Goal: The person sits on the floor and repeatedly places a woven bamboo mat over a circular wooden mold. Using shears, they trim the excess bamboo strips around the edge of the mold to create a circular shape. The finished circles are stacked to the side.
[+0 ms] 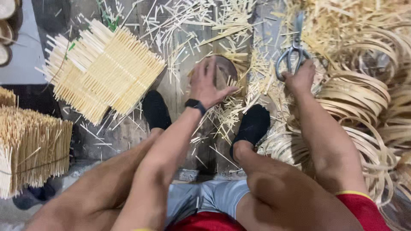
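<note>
My left hand [206, 84], with a black band on its wrist, rests flat with fingers apart on a round wooden block [225, 68] on the floor between my feet. My right hand [301, 78] grips the grey handles of a pair of metal scissors [293, 52], whose blades point away from me over the bamboo litter. Short pale bamboo sticks [222, 115] lie scattered all around the block and my black socks.
A square woven stack of bamboo sticks [107, 70] lies at the left. A tied bundle of thin sticks [30, 147] stands at the far left. Coiled bamboo strips [364, 102] pile up on the right. My knees fill the foreground.
</note>
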